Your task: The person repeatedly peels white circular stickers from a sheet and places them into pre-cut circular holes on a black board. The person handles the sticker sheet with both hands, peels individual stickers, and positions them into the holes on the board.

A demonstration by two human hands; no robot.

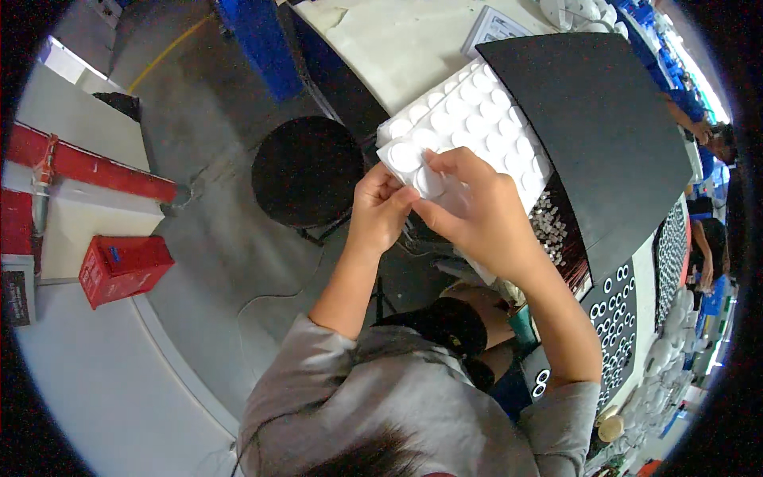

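My left hand (pixel 377 211) is closed on the near corner of a white sheet of round pads (pixel 453 119), its thumb and fingers pinching the edge. My right hand (pixel 485 215) curls over the same corner, with thumb and index finger around a white round pad (pixel 430 182). Whether that pad has come off its backing cannot be made out. Another white pad (pixel 404 157) sits beside it at the corner. Rows of matching discs cover the rest of the sheet, which lies partly under a large black panel (pixel 596 135).
A black round stool (pixel 307 171) stands left of the table (pixel 366 40). Small metallic pieces (pixel 547 226) and dark red wires lie beyond my right wrist. Black sheets with white rings (pixel 616 318) are at the right. A red box (pixel 125 269) is at far left. Other people work at far right.
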